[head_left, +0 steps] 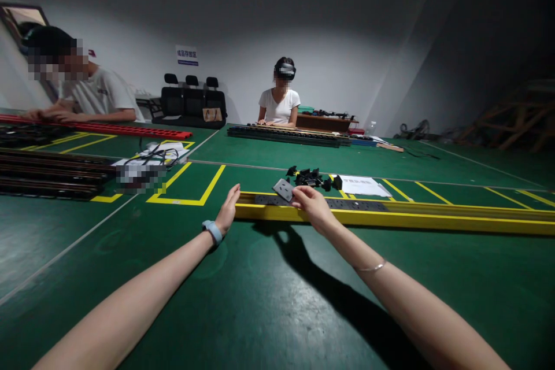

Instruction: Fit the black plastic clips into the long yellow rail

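A long yellow channel rail (407,221) lies across the green table in front of me. My left hand (227,211) is upright at its left end, fingers stretched out and the palm side against the end. In my right hand (313,203) a dark grey socket plate (284,189) with slots is pinched between thumb and fingers, tilted above the rail. More dark socket plates (364,205) sit in a row inside the channel, partly hidden behind my right hand. Just beyond the rail is a pile of small black plastic parts (310,178).
A white paper sheet (359,185) lies past the rail. Dark rails (52,173) are stacked at left beside papers and cables (158,156). One person (280,105) sits across by more rails (286,134); another person (97,92) leans over red rails (130,129) at left.
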The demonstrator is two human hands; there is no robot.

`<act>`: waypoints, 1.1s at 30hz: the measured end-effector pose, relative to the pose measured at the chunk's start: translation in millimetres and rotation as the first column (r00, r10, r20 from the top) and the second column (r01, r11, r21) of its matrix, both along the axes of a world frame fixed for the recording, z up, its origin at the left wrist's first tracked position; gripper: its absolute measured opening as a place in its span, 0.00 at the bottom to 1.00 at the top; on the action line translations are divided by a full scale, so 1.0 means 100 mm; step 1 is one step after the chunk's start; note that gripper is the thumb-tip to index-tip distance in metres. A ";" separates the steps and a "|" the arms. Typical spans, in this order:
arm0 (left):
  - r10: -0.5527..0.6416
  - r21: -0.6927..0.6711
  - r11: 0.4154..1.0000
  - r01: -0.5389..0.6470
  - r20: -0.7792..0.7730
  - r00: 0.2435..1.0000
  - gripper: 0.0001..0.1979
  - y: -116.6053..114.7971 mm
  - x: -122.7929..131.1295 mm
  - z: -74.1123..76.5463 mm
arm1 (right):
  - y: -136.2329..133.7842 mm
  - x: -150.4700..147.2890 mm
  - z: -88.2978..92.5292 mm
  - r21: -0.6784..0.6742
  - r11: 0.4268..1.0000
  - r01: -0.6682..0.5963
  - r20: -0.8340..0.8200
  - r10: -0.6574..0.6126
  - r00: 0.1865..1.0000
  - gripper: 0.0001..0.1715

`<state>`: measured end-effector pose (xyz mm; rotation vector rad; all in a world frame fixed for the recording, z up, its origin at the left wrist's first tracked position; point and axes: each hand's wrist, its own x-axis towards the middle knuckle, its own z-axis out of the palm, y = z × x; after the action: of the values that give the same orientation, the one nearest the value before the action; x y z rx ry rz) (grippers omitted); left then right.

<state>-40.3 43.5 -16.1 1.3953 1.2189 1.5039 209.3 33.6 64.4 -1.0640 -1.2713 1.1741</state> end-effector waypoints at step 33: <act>-0.091 -0.479 0.848 0.225 0.287 0.954 0.15 0.09 -0.81 0.45 | -0.63 -0.42 -0.59 0.417 0.744 -0.523 0.712 0.091 0.697 0.22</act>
<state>-120.9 52.5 28.8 0.8928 1.1901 1.0933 167.7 -29.6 5.3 -0.7821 -2.2965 0.5225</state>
